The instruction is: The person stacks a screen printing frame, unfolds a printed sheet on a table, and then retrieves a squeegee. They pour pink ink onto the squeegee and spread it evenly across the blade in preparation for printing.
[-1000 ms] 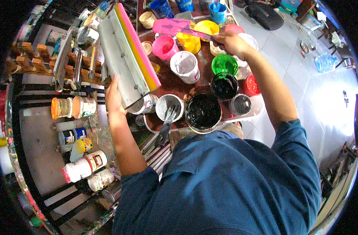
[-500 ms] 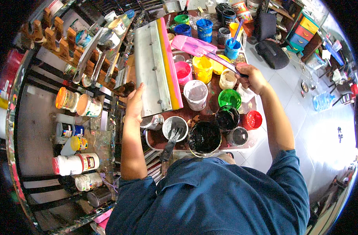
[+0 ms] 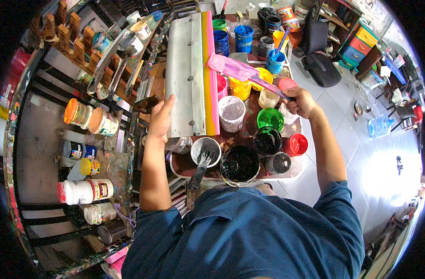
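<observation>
My left hand grips the lower left side of a wide screen-printing squeegee, held up on end above the tubs. The squeegee has a grey metal holder and a yellow blade edged with pink ink. In my right hand is the handle of a spatula, its flat end coated in pink ink. The spatula's tip meets the pink blade edge near its upper half. Below the spatula stand a pink ink tub, partly hidden behind the squeegee, and a yellow ink tub.
Ink tubs crowd the low table, among them a black bucket, a green tub and a grey tub with a spatula in it. A paint-stained rack and jars flank the left. Right stands a black chair.
The spatula has moved left, and its tip has come against the blade's pink edge. The squeegee has shifted slightly right and stands more upright.
</observation>
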The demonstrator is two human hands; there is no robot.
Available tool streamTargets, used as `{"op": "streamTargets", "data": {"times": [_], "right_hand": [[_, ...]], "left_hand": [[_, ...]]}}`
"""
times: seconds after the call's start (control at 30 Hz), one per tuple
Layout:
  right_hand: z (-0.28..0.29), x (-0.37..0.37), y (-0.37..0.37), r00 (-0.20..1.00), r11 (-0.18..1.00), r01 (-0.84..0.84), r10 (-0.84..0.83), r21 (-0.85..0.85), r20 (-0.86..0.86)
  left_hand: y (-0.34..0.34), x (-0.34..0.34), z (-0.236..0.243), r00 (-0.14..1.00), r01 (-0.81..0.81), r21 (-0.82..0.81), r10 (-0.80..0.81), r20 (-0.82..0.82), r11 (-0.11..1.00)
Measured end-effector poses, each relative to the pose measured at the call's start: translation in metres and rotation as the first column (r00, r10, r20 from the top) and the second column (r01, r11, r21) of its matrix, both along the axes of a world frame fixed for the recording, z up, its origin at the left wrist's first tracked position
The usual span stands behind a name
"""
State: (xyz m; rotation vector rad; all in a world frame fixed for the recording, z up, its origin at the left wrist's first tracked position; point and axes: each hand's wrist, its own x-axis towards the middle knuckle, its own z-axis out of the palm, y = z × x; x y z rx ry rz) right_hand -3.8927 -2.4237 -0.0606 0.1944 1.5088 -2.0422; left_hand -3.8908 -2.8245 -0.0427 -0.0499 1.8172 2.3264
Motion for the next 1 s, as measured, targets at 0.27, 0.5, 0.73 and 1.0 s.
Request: {"op": "streamTargets", "data": {"times": [0.27, 0.5, 0.73, 1.0], "right_hand": [[-0.002, 0.016, 0.017, 0.995, 0.989, 0.081, -0.073, 0.125, -0.070], [0.008, 0.034, -0.005, 0.897, 0.924, 0.299, -0.187, 0.240, -0.400], [-0.003, 0.029, -0.051, 0.664, 0.827, 0.489, -0.147, 0.277, -0.734], [-0.022, 0.025, -0.084, 0.654, 0.886, 0.433, -0.180, 0.168, -0.735]], "left_hand": [[-0.005, -0.003, -0.006, 1.000, 0.024, -0.028, -0.024, 0.001, 0.999], [0.007, 0.000, -0.001, 0.999, -0.039, 0.005, 0.039, 0.000, 0.999], [0.014, -0.007, -0.003, 0.999, 0.012, 0.037, -0.014, 0.047, 0.999], [0.031, -0.003, 0.010, 0.998, 0.022, 0.099, -0.027, 0.051, 0.995]]}}
